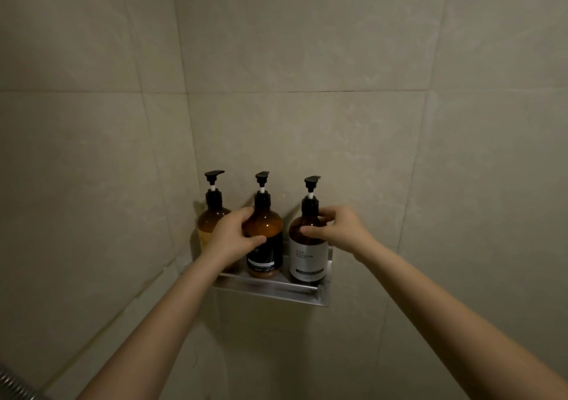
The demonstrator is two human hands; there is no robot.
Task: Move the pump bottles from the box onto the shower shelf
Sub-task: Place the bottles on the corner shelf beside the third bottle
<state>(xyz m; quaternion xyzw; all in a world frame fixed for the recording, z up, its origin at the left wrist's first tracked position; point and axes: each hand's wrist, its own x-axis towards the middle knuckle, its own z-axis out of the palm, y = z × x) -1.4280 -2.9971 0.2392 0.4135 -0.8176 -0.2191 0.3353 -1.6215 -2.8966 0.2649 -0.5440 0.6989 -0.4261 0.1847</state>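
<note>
Three amber pump bottles with black pumps stand upright in a row on the metal shower shelf [276,290] in the tiled corner. My left hand [232,236] wraps the shoulder of the middle bottle [267,230], which has a black label. My right hand [341,230] holds the right bottle [302,246], white-labelled, with thumb and fingers at its shoulder. The left bottle [210,215] stands against the corner, partly hidden behind my left hand. The box is out of view.
Beige tiled walls [307,61] meet in a corner behind the shelf. A ribbed metal shower hose [12,382] shows at the bottom left edge. A thin rail runs along the shelf's front.
</note>
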